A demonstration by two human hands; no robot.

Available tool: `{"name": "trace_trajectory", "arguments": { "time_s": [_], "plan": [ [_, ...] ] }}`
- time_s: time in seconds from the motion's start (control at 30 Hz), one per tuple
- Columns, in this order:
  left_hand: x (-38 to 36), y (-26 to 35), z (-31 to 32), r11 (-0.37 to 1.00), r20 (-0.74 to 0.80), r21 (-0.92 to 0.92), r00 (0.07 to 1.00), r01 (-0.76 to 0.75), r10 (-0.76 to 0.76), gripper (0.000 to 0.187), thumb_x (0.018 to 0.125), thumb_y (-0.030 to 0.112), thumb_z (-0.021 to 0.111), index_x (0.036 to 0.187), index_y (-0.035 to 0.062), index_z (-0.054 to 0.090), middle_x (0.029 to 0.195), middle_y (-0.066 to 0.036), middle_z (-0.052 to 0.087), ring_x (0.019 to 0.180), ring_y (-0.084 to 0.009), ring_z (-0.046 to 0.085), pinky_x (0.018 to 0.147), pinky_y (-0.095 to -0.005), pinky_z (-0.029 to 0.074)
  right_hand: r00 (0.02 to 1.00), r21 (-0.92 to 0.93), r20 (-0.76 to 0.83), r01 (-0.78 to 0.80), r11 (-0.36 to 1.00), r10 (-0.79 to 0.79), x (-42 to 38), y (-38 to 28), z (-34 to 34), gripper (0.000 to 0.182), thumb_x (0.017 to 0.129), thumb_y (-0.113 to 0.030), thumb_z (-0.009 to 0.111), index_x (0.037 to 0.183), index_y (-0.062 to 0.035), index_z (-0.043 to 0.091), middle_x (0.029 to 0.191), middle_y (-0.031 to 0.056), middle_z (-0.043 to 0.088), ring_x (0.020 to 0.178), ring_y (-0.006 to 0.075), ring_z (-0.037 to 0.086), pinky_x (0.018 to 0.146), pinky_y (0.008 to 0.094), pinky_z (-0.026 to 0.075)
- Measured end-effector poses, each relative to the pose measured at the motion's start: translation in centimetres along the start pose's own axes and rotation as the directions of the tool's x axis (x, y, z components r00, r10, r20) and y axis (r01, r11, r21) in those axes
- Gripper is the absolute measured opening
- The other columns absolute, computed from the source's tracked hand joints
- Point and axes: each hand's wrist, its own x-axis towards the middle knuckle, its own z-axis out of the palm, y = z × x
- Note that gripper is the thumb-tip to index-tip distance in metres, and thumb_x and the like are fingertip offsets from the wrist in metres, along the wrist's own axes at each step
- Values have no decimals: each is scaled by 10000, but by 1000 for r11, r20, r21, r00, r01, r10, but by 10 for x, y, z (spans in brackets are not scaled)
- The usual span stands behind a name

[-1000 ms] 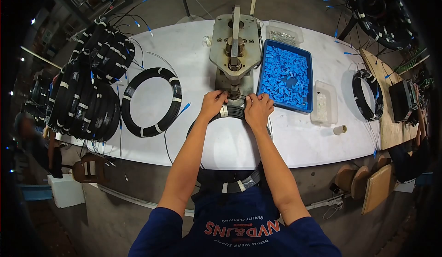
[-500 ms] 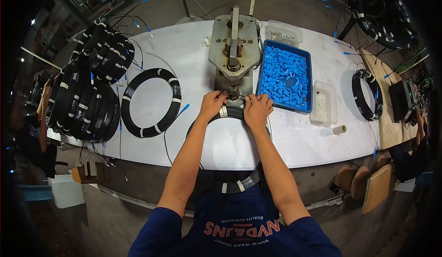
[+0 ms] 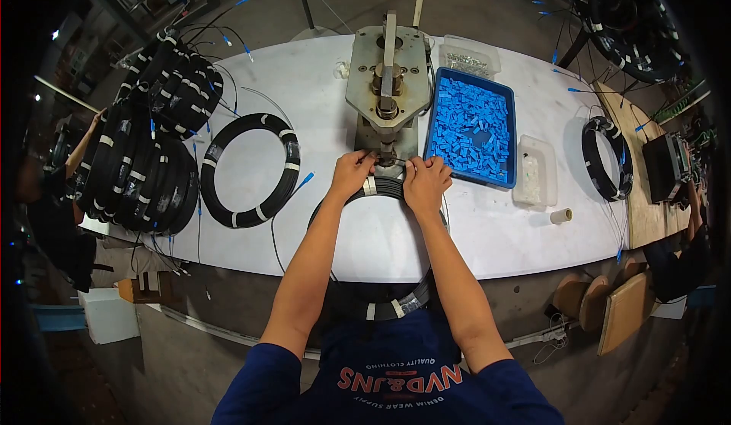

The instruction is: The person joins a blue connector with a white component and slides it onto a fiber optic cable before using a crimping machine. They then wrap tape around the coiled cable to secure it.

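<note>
At the foot of a metal hand press [image 3: 387, 82], my left hand [image 3: 352, 174] and my right hand [image 3: 426, 182] pinch a thin black cable [image 3: 394, 160], one on each side of the press tool. The stretch of cable under the tool is partly hidden by the tool and my fingers. A black cable coil [image 3: 384, 187] with white tape bands lies just below my hands, hanging over the table's front edge towards my body. Just right of my right hand stands a blue tray [image 3: 512, 139] of small blue connector parts [image 3: 472, 113].
Another taped coil [image 3: 215, 147] lies left of the press, beside a tall stack of coils [image 3: 129, 166]. Clear boxes [image 3: 550, 174] and a small roll [image 3: 561, 215] sit on the right. One more coil [image 3: 590, 158] lies farther right. People are partly visible at both sides.
My hands, the cable and the press look the same. At the far left, another person's arm has shifted.
</note>
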Motion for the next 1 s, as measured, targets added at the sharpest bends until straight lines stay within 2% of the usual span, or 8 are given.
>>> {"name": "trace_trajectory", "arguments": {
  "time_s": [0.37,1.0],
  "plan": [
    [0,0,0,999,8,19,1000,27,-28,276,968,220,595,898,-21,709,691,-24,648,652,-88,553,617,-251,434,1000,-8,-12,2,1000,-2,0,0,1,173,934,-297,595,987,-157,682,1077,113,484,1040,339,423,885,512,340],
    [-4,1,5,997,-54,60,997,-57,60,328,973,245,593,826,-42,657,653,-46,610,599,-96,524,568,-274,425,997,68,-62,39,997,-35,-2,3,2,156,914,-259,606,967,-133,682,1078,116,485,1035,339,420,891,504,334]
  ]
}}
